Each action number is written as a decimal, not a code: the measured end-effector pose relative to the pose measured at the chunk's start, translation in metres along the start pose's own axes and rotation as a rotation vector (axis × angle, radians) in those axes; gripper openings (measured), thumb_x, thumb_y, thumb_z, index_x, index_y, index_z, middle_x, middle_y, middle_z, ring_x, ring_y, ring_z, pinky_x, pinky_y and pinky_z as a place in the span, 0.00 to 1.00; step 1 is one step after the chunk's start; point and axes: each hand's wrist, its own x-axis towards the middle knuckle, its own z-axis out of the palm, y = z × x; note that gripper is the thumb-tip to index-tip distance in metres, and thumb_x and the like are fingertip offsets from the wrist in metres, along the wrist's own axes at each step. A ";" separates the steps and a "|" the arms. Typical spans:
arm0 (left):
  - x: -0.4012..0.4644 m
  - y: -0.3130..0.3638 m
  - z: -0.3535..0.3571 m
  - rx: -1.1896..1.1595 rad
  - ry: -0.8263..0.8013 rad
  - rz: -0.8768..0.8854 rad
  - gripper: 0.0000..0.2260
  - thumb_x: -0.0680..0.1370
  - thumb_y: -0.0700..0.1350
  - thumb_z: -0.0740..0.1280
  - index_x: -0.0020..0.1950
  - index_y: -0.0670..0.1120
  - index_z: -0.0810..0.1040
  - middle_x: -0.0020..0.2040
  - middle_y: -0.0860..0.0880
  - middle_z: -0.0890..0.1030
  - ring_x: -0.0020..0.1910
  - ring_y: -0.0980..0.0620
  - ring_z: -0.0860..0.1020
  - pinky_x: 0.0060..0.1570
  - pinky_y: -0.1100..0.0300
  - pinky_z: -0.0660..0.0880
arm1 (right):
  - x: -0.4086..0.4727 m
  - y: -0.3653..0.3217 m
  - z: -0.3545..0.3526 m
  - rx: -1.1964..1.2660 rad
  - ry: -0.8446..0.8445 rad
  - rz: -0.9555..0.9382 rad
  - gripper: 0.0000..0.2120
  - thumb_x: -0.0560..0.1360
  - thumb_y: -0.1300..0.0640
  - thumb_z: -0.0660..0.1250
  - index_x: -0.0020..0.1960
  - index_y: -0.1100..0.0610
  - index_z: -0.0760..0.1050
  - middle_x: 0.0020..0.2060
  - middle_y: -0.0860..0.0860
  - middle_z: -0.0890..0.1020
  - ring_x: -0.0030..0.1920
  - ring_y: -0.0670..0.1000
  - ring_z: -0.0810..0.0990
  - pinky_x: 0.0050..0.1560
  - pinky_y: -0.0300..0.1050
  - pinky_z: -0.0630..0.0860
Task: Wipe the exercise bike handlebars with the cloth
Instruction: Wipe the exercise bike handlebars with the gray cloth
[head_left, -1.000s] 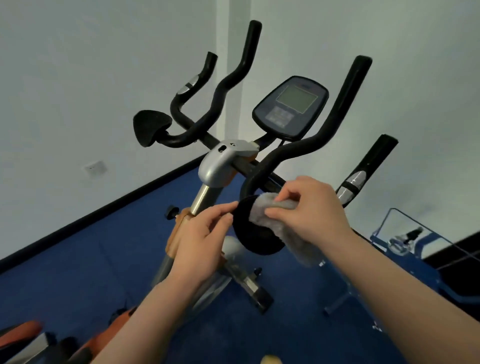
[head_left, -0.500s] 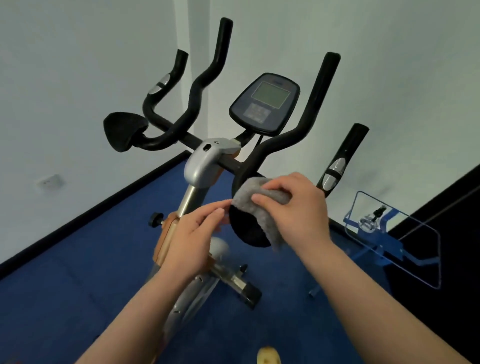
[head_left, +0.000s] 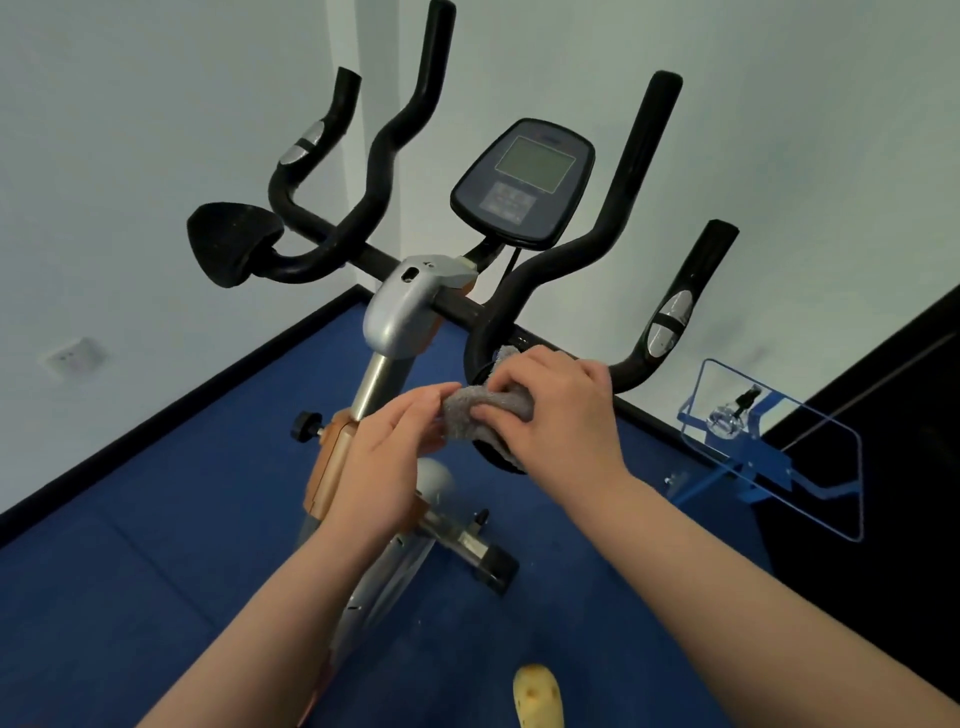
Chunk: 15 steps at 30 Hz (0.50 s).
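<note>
1. Since half a second ago, the fuzzy grey cloth (head_left: 488, 413) has bunched into a roll stretched sideways between both hands, atop the round black elbow pad (head_left: 501, 452).
2. The left hand (head_left: 387, 457) pinches its left end; the right hand (head_left: 558, 415) clamps the other.
3. The black foam handlebars (head_left: 613, 218) rise away towards the white wall (head_left: 130, 130).

Soft, even light fills the room with no single source showing, and the white wall (head_left: 130, 156) behind the exercise bike's handlebars (head_left: 618, 218) shades to a cool grey with only faint, diffuse shadows on it. The console screen (head_left: 535, 163) between the handlebars looks dull and glare-free, while the black panel (head_left: 909, 415) to the right of them is almost featureless. Wide-angle distortion bends the wall's baseboard (head_left: 171, 410) left of the handlebars and stretches the forearms at the bottom edge, and detail is slightly soft throughout.
</note>
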 end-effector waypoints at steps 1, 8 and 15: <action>0.000 -0.001 0.002 -0.013 0.009 0.002 0.14 0.81 0.42 0.56 0.58 0.45 0.80 0.54 0.47 0.83 0.53 0.53 0.81 0.52 0.60 0.77 | -0.007 0.002 0.002 -0.052 -0.031 -0.043 0.11 0.64 0.47 0.76 0.38 0.48 0.75 0.38 0.43 0.78 0.42 0.49 0.75 0.48 0.44 0.58; 0.005 -0.002 0.013 -0.017 0.025 0.004 0.12 0.80 0.44 0.58 0.55 0.48 0.81 0.49 0.52 0.84 0.49 0.58 0.81 0.48 0.62 0.74 | -0.034 0.018 -0.014 -0.081 0.018 -0.037 0.10 0.61 0.52 0.78 0.36 0.48 0.78 0.38 0.41 0.78 0.43 0.48 0.73 0.49 0.41 0.56; 0.006 -0.003 0.022 0.081 0.149 0.055 0.06 0.74 0.43 0.69 0.50 0.51 0.82 0.41 0.56 0.85 0.41 0.62 0.81 0.40 0.74 0.73 | 0.025 0.060 -0.037 0.272 0.017 0.238 0.08 0.62 0.53 0.79 0.37 0.53 0.82 0.36 0.46 0.82 0.41 0.46 0.79 0.44 0.42 0.75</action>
